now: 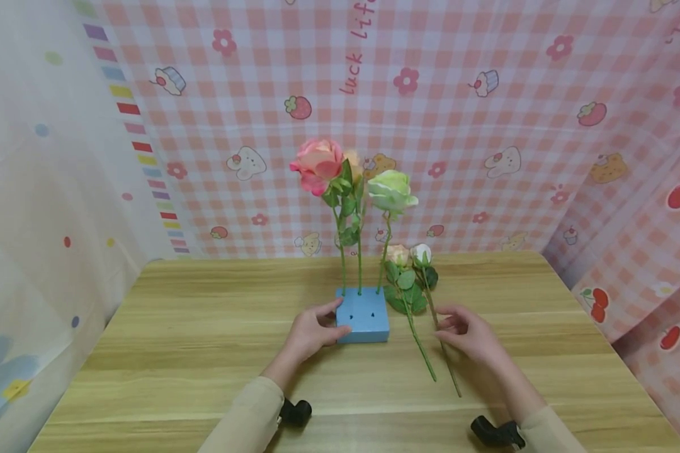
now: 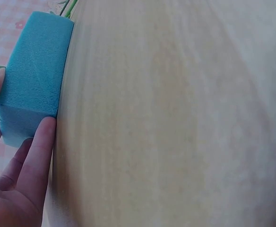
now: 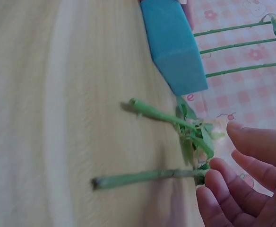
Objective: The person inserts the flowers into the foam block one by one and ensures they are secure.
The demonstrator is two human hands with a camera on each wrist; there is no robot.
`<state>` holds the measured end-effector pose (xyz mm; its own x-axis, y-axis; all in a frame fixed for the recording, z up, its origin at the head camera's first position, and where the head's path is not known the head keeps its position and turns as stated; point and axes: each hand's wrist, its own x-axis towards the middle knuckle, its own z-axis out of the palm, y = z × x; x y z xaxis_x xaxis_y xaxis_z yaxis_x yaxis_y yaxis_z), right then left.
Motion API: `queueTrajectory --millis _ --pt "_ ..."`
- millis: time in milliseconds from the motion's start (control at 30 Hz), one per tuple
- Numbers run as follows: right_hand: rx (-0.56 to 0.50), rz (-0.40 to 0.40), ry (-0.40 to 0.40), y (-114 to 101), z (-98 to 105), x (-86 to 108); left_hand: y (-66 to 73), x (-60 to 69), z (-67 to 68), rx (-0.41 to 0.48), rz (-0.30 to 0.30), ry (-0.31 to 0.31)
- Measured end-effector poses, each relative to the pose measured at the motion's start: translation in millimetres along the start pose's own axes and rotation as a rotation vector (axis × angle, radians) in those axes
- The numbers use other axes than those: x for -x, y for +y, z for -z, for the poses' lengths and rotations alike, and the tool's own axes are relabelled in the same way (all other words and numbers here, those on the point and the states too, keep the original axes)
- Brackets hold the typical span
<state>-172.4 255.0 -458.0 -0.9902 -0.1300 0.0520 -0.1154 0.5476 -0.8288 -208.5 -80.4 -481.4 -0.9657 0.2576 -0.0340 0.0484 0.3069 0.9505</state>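
Note:
A blue foam block (image 1: 362,314) lies on the table with a pink rose (image 1: 319,165), a pale green rose (image 1: 393,190) and a partly hidden peach flower (image 1: 352,165) upright in its back holes. Two front holes show no stems. My left hand (image 1: 311,330) holds the block's left end between thumb and fingers, also seen in the left wrist view. At the white rose (image 1: 422,254), lying on the table, my right hand (image 1: 469,333) is beside the stem (image 3: 147,177). Its thumb stands apart from the fingers (image 3: 218,187); whether they touch the stem is unclear.
A peach rose (image 1: 398,255) with a green stem and broad leaves lies between the block and the white rose. Black wrist mounts (image 1: 296,413) sit at both sleeves. A pink checked cloth (image 1: 464,138) hangs behind the wooden table (image 1: 204,327).

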Motion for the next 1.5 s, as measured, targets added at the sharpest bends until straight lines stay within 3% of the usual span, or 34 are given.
queueTrajectory --millis 300,667,867,1500 --pt "0.054 -0.048 -0.004 6 2 9.8 -0.2 -0.3 1.2 -0.002 -0.006 -0.003" --pt "0.008 -0.14 -0.038 13 -3 10.8 -0.1 1.1 1.6 -0.007 -0.01 0.003" --pt "-0.006 -0.124 -0.046 17 -5 9.5 -0.4 0.0 0.5 -0.006 -0.011 0.009" --pt "0.097 -0.136 0.005 16 -11 6.1 -2.2 -1.0 -0.3 0.022 0.009 0.0"
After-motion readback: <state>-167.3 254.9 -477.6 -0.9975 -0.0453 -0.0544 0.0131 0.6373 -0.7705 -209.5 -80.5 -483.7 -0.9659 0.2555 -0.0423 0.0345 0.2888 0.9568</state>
